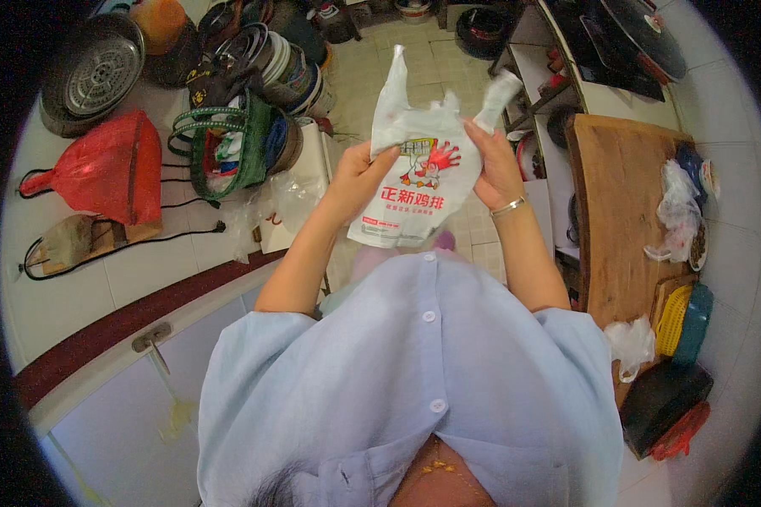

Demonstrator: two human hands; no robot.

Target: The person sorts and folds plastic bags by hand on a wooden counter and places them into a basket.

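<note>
A white plastic carrier bag [412, 171] hangs flat in front of my body, printed with a cartoon chicken and red writing. My left hand [363, 168] pinches its left side, thumb on the front face. My right hand [496, 166] grips the upper right side, just below one of the bag's handles, which sticks up blurred. The other handle stands up as a narrow point at the upper left. The fingers behind the bag are hidden. The bag looks thin and flat; whether anything is inside cannot be seen.
A wooden board [631, 209] on the right carries crumpled plastic bags [675, 212], a yellow basket [672, 320] and a dark box [666, 402]. To the left stand a green woven bag [253, 152] and stacked pots [292, 63]; a red bag [114, 168] hangs on the tiled wall.
</note>
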